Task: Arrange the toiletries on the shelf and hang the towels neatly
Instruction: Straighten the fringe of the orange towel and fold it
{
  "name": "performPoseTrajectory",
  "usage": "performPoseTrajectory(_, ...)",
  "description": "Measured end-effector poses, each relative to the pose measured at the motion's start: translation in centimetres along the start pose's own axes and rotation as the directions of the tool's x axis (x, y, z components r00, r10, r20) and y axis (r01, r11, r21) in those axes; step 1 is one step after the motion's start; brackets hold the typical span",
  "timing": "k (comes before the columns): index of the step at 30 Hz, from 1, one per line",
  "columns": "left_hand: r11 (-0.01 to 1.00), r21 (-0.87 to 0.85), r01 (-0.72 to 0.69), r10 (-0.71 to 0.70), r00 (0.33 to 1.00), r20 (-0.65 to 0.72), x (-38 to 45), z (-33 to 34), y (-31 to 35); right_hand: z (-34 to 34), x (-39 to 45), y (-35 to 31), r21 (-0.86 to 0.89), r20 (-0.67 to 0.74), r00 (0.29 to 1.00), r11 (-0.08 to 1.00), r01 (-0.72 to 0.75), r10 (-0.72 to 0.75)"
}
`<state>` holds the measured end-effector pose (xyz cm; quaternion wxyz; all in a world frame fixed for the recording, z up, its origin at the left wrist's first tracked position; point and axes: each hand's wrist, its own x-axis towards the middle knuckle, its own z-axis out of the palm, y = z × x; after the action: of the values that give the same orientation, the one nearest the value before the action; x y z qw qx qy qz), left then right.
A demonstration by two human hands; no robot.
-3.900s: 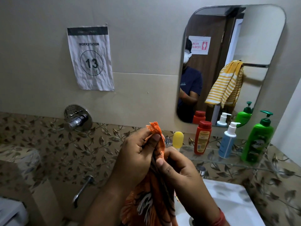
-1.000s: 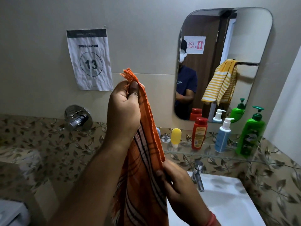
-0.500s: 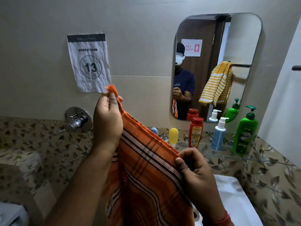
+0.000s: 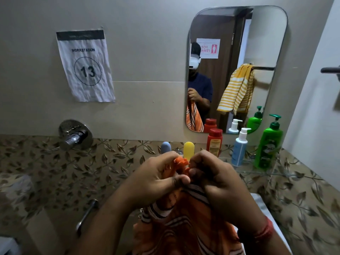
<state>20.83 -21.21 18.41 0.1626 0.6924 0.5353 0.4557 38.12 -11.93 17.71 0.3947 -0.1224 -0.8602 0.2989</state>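
Orange striped towel (image 4: 185,223) hangs from both your hands in front of the basin, its fringed top corners bunched together between them. Your left hand (image 4: 158,179) pinches one corner with thumb over curled fingers, and your right hand (image 4: 219,179) pinches the other; the two hands are touching at the knuckles. Half a second ago you had them well apart with the top edge stretched open, so you have just brought corner to corner, which I read as folding the towel in half lengthwise before hanging it.

That leaves the hanging itself not yet done. A dark rail end (image 4: 329,70) shows at the right edge of the view, and the mirror (image 4: 276,24) reflects a yellow striped towel already draped over a bar.

The toiletries look settled on the glass shelf (image 4: 257,172): a red bottle (image 4: 214,142), a blue pump bottle (image 4: 239,148) and a green pump bottle (image 4: 269,144) stand in a row, with a yellow cap (image 4: 189,150) and a blue-grey cap (image 4: 166,147) just above your knuckles.

Readable writing: the wall notice (image 4: 85,65) says "WORKSTATION" over a circled "13"; the mirror shows a reversed door sign starting "FOR FEMA". The bottle labels are too blurred to read.
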Motion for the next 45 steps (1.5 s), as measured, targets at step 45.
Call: performPoseTrajectory(45, 0.904, 0.426, 0.012, 0.17, 0.907, -0.386, 5.5, -6.2, -2.0, 3.7, 3.6, 7.0, -0.283, 0.163, 0.977, 0.955, -0.09, 0.14)
